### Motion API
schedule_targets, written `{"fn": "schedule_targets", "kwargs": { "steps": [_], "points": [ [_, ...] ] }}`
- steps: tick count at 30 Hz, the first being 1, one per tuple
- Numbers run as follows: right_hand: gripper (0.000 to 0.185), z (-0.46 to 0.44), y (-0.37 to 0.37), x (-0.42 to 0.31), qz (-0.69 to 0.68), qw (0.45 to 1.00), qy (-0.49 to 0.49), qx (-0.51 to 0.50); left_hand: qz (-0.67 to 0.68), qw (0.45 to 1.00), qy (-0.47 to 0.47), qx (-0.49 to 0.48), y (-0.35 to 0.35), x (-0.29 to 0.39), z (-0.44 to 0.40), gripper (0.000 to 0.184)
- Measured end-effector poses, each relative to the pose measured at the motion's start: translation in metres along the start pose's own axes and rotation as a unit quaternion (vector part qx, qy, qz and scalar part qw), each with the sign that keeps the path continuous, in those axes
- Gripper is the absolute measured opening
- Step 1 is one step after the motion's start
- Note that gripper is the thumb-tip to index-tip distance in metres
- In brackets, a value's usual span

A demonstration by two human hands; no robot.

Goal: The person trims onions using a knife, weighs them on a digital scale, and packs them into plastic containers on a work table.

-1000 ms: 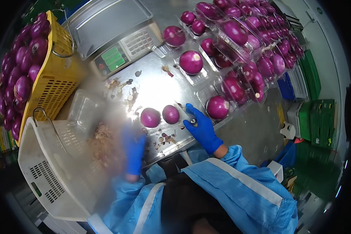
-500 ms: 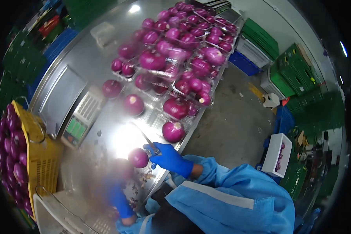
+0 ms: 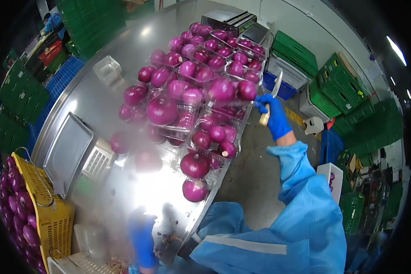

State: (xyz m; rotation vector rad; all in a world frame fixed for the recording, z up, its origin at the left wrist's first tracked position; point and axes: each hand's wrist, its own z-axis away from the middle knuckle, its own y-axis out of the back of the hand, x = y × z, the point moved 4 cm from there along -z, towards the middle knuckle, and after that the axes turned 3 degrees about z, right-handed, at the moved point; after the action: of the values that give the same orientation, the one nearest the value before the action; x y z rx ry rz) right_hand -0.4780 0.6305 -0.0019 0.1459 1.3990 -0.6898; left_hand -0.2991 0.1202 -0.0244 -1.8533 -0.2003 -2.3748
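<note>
My right hand [image 3: 274, 116], in a blue glove, is closed round the pale handle of a knife [image 3: 276, 84] whose blade points up and away. Its fingertips are right beside a red onion [image 3: 247, 90] at the table's right edge; whether they touch it I cannot tell. Low over the near part of the table is my left hand [image 3: 142, 239], also gloved in blue, its fingers blurred. Clear plastic trays [image 3: 180, 132] of red onions crowd the far half. Close to me lie a large red onion [image 3: 195, 165] and another onion [image 3: 194, 190].
A scale [image 3: 98, 160] with a metal pan [image 3: 68, 148] stands at the left. Beside it is a yellow crate [image 3: 55, 219] of onions. An unfilled clear tray [image 3: 107, 70] lies farther back. Green crates [image 3: 340, 84] and a white box [image 3: 323, 171] are at the right.
My right hand has moved with the knife from the near edge out to the far right side of the onion trays. The onion beside it earlier has left that spot. My left hand stays low.
</note>
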Motion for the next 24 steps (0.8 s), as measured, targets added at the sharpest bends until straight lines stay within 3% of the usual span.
{"fn": "schedule_targets", "kwargs": {
  "steps": [5, 8, 10, 13, 15, 16, 19, 22, 23, 24],
  "points": [
    [0.014, -0.161, 0.062, -0.006, -0.010, 1.000, 0.010, 0.004, -0.007, 0.996, 0.078, 0.037, 0.029, -0.039, -0.017, 0.036],
    [0.008, -0.190, 0.062, -0.006, 0.058, 0.993, 0.091, -0.049, -0.023, 0.994, 0.092, 0.056, 0.023, -0.028, -0.032, 0.037],
    [0.004, -0.229, 0.074, 0.001, 0.070, 0.990, 0.062, -0.107, -0.016, 0.993, 0.100, 0.067, 0.023, -0.029, -0.050, 0.038],
    [0.005, -0.294, 0.115, 0.018, 0.003, 0.989, -0.083, -0.122, 0.002, 0.995, 0.069, 0.072, 0.030, -0.052, -0.081, 0.036],
    [0.011, -0.304, 0.125, 0.018, -0.032, 0.993, -0.073, -0.084, -0.002, 0.995, 0.079, 0.064, 0.025, -0.051, -0.107, 0.035],
    [0.012, -0.271, 0.086, 0.005, -0.081, 0.995, -0.061, -0.009, 0.031, 0.996, 0.044, 0.066, 0.012, -0.037, -0.119, 0.035],
    [0.013, -0.285, 0.103, 0.007, -0.036, 0.993, -0.083, 0.071, 0.029, 0.995, 0.044, 0.084, 0.005, -0.034, -0.143, 0.035],
    [0.016, -0.263, 0.097, 0.003, -0.027, 0.996, -0.060, 0.056, -0.090, 0.964, -0.128, 0.216, 0.033, -0.072, -0.165, 0.038],
    [0.017, -0.247, 0.083, 0.001, -0.013, 0.997, -0.061, 0.054, -0.053, 0.962, -0.085, 0.253, 0.031, -0.061, -0.167, 0.039],
    [0.021, -0.240, 0.077, 0.003, -0.029, 0.991, -0.048, 0.125, -0.015, 0.956, -0.040, 0.290, 0.024, -0.038, -0.167, 0.041]
  ]
}}
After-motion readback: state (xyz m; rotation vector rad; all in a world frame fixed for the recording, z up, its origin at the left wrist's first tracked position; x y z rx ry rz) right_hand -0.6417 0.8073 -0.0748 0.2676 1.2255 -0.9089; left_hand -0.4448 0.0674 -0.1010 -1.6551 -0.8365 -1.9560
